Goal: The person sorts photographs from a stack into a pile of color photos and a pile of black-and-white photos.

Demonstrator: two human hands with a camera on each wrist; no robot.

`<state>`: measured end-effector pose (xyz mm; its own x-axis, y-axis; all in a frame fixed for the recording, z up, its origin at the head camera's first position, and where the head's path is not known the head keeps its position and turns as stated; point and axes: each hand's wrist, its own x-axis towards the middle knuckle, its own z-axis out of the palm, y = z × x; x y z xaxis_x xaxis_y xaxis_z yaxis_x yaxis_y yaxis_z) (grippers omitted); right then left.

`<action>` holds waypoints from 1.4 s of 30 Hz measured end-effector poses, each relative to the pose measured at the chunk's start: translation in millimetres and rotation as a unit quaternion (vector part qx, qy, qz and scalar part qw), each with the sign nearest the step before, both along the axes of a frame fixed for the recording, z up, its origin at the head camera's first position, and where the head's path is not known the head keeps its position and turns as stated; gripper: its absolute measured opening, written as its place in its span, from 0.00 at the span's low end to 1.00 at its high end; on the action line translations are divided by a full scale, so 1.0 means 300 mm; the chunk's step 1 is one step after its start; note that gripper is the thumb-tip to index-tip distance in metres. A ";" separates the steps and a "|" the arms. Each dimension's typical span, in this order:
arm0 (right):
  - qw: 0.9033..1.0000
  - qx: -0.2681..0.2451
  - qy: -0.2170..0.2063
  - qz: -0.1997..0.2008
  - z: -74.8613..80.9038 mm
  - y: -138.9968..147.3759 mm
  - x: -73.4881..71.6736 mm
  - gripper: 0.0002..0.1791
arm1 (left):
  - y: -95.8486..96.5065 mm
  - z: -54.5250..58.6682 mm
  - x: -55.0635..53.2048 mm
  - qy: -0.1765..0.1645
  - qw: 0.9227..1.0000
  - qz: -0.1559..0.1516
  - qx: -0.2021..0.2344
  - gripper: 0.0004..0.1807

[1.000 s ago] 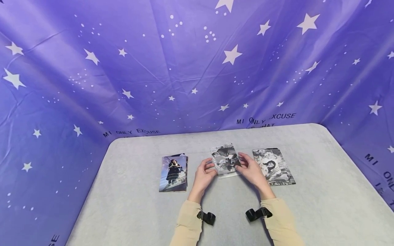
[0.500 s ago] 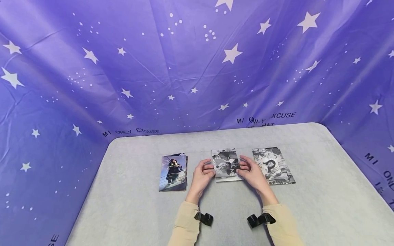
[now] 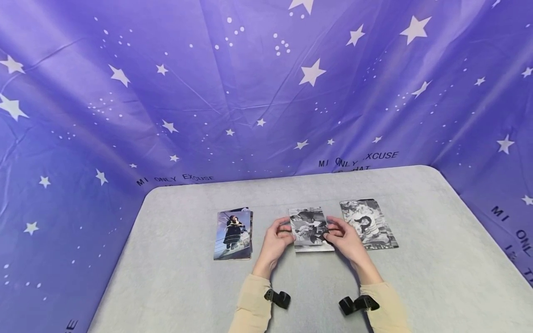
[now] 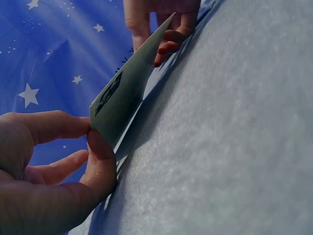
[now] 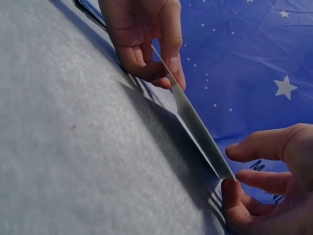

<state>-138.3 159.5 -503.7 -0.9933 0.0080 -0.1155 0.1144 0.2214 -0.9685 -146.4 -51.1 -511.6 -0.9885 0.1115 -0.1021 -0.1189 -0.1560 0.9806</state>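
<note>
A black-and-white photo card [image 3: 307,226] is held near the middle of the table. My left hand [image 3: 275,238] pinches its left edge between thumb and index finger, as the left wrist view shows. At the opposite edge, my right hand [image 3: 346,238] holds the card with its thumb and fingertips. The card's pale back [image 4: 129,93], with a dark printed patch, faces the left wrist camera; it tilts up off the table. Beneath its near edge a strip of another light-coloured card [image 3: 314,249] shows, mostly hidden.
To the left lies a stack of colour photo cards [image 3: 232,235], slightly fanned. Another black-and-white photo pile [image 3: 369,225] lies at the right, close to my right hand. The grey table [image 3: 179,286] meets a purple star-patterned cloth [image 3: 250,92] along its back.
Both hands have drawn the held card a little nearer to me and slightly right. The grips on its edges look much the same. The side piles have not moved.
</note>
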 end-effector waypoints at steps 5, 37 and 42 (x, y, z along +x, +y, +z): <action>1.000 -0.022 -0.003 0.005 -0.005 0.013 0.005 0.32 | 0.006 -0.031 -0.006 -0.007 1.000 -0.012 0.022 0.34; 0.999 -0.039 0.007 0.032 0.023 0.121 0.000 0.35 | 0.097 -0.022 -0.004 -0.016 0.995 -0.073 0.066 0.38; 0.999 -0.037 0.017 0.027 0.023 0.146 0.004 0.36 | 0.127 -0.019 -0.006 -0.010 0.995 -0.078 0.067 0.38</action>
